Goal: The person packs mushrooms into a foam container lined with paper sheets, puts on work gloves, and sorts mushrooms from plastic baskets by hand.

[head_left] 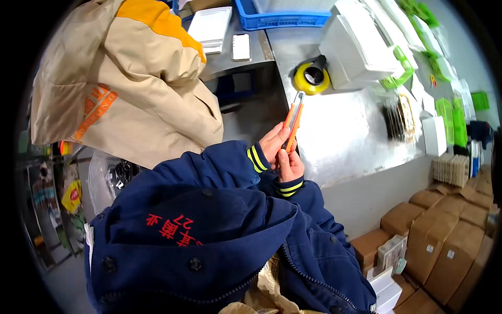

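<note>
Gripping the orange cutter [296, 121] in the left hand [273, 143] and, lower down, the right hand [291, 166], apparently only at the handling stage, with no cut in view.

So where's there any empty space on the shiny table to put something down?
The biggest bare patch on the metal table lies between the yellow tape roll, the dark stack and the right hand. A smaller one lies between the blue crate and the tape roll. It's crowded behind the dark stack, with white boxes and green baskets.
</note>
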The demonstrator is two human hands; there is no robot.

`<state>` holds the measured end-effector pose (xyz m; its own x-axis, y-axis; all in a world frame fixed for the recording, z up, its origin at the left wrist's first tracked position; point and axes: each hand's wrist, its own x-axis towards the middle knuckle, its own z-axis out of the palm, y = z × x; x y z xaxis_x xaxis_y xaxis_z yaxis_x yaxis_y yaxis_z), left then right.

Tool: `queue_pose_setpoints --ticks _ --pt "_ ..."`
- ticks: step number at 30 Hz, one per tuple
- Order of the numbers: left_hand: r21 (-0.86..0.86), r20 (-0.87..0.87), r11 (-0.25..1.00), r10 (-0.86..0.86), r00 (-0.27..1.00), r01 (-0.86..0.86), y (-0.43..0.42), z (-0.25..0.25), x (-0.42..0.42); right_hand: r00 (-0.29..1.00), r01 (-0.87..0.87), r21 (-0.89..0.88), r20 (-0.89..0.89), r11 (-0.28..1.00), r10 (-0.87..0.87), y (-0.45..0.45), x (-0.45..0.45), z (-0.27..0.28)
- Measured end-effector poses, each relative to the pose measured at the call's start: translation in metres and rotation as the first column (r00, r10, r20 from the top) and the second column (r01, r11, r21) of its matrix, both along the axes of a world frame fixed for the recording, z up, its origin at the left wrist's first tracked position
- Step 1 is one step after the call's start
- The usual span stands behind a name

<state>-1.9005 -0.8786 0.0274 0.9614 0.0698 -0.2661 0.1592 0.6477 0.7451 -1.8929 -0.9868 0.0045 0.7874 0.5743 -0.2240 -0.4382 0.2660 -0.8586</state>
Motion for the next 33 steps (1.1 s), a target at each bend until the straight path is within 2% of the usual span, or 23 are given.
queue_pose_setpoints --ticks 2,4,5,8,10,12,13,14,16,19,20,21,22,23,24,26,28,30,31,33 --pt "0.045 -0.016 0.997 0.058 0.998 -0.057 0.010 -0.010 0.008 0.994 -0.067 0.014 -0.086 0.998 0.068 0.012 0.012 -0.009" --pt "0.101 -0.107 0.993 0.066 0.992 -0.055 0.027 -0.010 0.010 0.982 -0.096 0.053 -0.158 0.994 0.104 0.029 0.023 -0.012" --pt "0.144 -0.023 0.982 0.130 0.991 -0.125 0.032 -0.014 0.017 0.981 -0.132 0.039 -0.135 0.990 0.136 0.035 0.029 -0.015" --pt "0.110 -0.049 0.986 0.127 0.991 -0.121 0.062 -0.016 0.029 0.978 -0.190 -0.007 -0.093 0.982 0.188 0.060 0.049 -0.013" --pt "0.151 -0.026 0.975 0.168 0.985 -0.162 0.083 -0.014 0.036 0.966 -0.248 -0.031 -0.086 0.968 0.245 0.080 0.063 -0.008" --pt "0.202 -0.126 0.974 0.130 0.983 -0.103 0.105 -0.007 0.037 0.926 -0.311 0.051 -0.207 0.949 0.315 0.102 0.072 -0.007" --pt "0.184 -0.050 0.962 0.215 0.975 -0.202 0.110 -0.041 0.043 0.897 -0.360 0.096 -0.237 0.928 0.372 0.111 0.078 -0.019" --pt "0.183 -0.064 0.957 0.242 0.968 -0.227 0.119 -0.048 0.044 0.887 -0.360 0.115 -0.267 0.926 0.378 0.123 0.081 -0.024" --pt "0.153 -0.181 0.972 0.204 0.962 -0.177 0.141 -0.024 0.038 0.889 -0.393 0.116 -0.205 0.912 0.409 0.145 0.085 -0.023" --pt "0.101 -0.252 0.984 0.168 0.953 -0.147 0.159 -0.039 0.038 0.840 -0.489 0.122 -0.202 0.864 0.504 0.159 0.101 -0.051" --pt "0.122 -0.207 0.975 0.207 0.956 -0.185 0.163 -0.049 0.039 0.809 -0.528 0.122 -0.229 0.841 0.541 0.164 0.107 -0.054" --pt "0.135 -0.129 0.956 0.277 0.952 -0.259 0.166 -0.067 0.040 0.828 -0.471 0.081 -0.303 0.878 0.472 0.171 0.114 -0.053" --pt "0.143 -0.052 0.932 0.344 0.937 -0.334 0.167 -0.084 0.041 0.871 -0.417 0.011 -0.279 0.909 0.403 0.178 0.123 -0.059" --pt "0.445 -0.185 0.831 0.451 0.873 -0.335 0.172 -0.077 0.042 0.866 -0.381 -0.015 -0.357 0.924 0.351 0.187 0.138 -0.071" --pt "0.341 -0.371 0.899 0.398 0.839 -0.275 0.180 -0.071 0.042 0.852 -0.346 -0.045 -0.434 0.937 0.294 0.193 0.157 -0.089" --pt "0.211 -0.413 0.946 0.316 0.854 -0.248 0.189 -0.077 0.040 0.705 -0.238 -0.070 -0.699 0.969 0.123 0.205 0.208 -0.130" --pt "0.209 -0.364 0.941 0.328 0.872 -0.267 0.194 -0.080 0.040 0.691 -0.188 -0.152 -0.723 0.970 0.020 0.216 0.254 -0.150" --pt "0.226 -0.367 0.925 0.372 0.853 -0.306 0.199 -0.082 0.040 0.738 -0.089 -0.159 -0.674 0.983 -0.042 0.226 0.294 -0.174" --pt "0.225 -0.380 0.913 0.403 0.833 -0.339 0.201 -0.085 0.039 0.777 -0.077 -0.042 -0.629 0.996 0.034 0.229 0.310 -0.183" --pt "0.239 -0.427 0.913 0.404 0.809 -0.330 0.204 -0.087 0.036 0.739 -0.024 -0.032 -0.674 0.999 -0.004 0.245 0.318 -0.171"
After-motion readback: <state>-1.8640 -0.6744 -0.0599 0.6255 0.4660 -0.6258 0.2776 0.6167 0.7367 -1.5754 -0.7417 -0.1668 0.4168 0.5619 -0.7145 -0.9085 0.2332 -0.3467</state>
